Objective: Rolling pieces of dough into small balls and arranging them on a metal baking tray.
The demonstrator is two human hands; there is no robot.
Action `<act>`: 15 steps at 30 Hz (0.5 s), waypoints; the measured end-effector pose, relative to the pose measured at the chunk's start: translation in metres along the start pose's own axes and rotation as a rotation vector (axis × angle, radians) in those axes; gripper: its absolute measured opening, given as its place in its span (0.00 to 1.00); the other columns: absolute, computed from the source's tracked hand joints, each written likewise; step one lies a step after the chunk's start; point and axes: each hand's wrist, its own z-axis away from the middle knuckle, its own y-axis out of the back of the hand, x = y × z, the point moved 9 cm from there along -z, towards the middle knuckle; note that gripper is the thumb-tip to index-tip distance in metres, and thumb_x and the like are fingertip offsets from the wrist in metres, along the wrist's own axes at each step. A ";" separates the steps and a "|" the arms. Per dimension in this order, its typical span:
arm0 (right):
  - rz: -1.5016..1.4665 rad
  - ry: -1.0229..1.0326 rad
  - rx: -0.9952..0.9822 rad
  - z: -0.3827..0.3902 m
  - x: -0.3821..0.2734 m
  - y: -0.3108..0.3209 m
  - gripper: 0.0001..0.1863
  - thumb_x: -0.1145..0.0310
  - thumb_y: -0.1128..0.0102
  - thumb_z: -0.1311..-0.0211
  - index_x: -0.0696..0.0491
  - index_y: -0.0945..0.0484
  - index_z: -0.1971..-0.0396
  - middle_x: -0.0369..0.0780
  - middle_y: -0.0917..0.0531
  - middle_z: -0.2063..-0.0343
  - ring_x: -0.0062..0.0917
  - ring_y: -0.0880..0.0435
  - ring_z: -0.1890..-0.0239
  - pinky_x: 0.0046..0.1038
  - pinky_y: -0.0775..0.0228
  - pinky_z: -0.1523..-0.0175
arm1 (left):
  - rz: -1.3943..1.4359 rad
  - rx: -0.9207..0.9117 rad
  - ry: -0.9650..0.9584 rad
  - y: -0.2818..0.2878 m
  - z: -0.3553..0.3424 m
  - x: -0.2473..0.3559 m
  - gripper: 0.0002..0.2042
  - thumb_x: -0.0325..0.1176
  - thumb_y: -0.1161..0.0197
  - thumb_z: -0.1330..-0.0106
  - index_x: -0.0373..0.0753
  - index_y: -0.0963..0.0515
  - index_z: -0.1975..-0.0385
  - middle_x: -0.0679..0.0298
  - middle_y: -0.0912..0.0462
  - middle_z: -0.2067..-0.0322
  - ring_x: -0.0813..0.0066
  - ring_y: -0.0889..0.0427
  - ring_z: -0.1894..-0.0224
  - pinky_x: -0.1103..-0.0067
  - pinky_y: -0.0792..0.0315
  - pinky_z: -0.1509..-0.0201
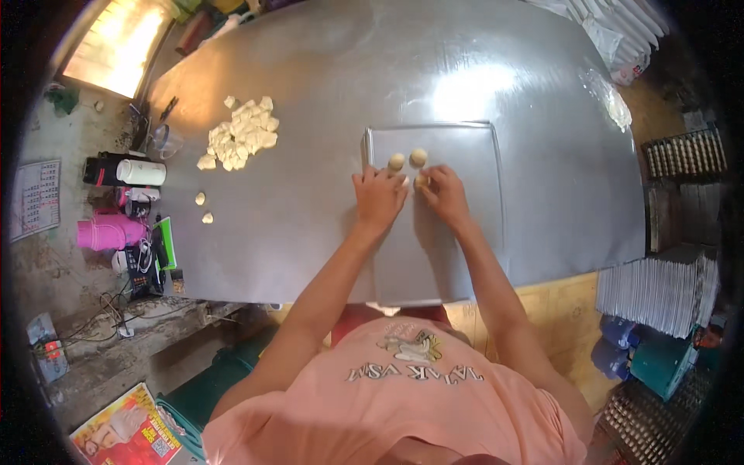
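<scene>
My left hand [378, 194] curls over a small pale dough piece [404, 180] on a rectangular metal sheet [473, 217] on the steel table. My right hand [446, 194] is closed round another small dough piece [422, 180], just beside the left. Above my fingertips sit two round dough balls [418, 157], side by side and apart. To the left on the table lies a heap of cut dough pieces [240, 136], with two loose pieces [201, 198] below it.
Flasks [139, 171], a pink container [108, 231] and cables crowd the table's left edge [174, 263]. A whitish smear [616, 108] is near the right edge. Stacked trays [651, 294] and bins stand at the right.
</scene>
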 end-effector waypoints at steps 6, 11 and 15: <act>0.106 0.085 0.063 -0.041 0.011 0.003 0.14 0.69 0.25 0.42 0.52 0.11 0.55 0.41 0.14 0.58 0.42 0.19 0.52 0.42 0.25 0.44 | 0.015 0.048 0.053 -0.016 -0.025 -0.027 0.13 0.43 0.30 0.36 0.44 0.09 0.58 0.61 0.10 0.61 0.58 0.16 0.53 0.59 0.32 0.48; 0.232 0.071 -0.096 -0.071 0.025 -0.012 0.16 0.72 0.26 0.43 0.50 0.11 0.53 0.39 0.13 0.58 0.41 0.20 0.52 0.41 0.26 0.43 | -0.067 -0.089 0.068 -0.049 -0.055 -0.040 0.10 0.41 0.30 0.36 0.47 0.08 0.60 0.67 0.11 0.62 0.62 0.20 0.51 0.63 0.36 0.46; 0.195 0.143 -0.091 -0.063 0.016 0.000 0.18 0.71 0.25 0.44 0.50 0.12 0.52 0.38 0.14 0.56 0.41 0.21 0.51 0.41 0.27 0.42 | 0.006 -0.027 0.037 -0.039 -0.056 -0.027 0.16 0.44 0.24 0.42 0.42 0.08 0.59 0.57 0.09 0.63 0.52 0.14 0.56 0.58 0.28 0.46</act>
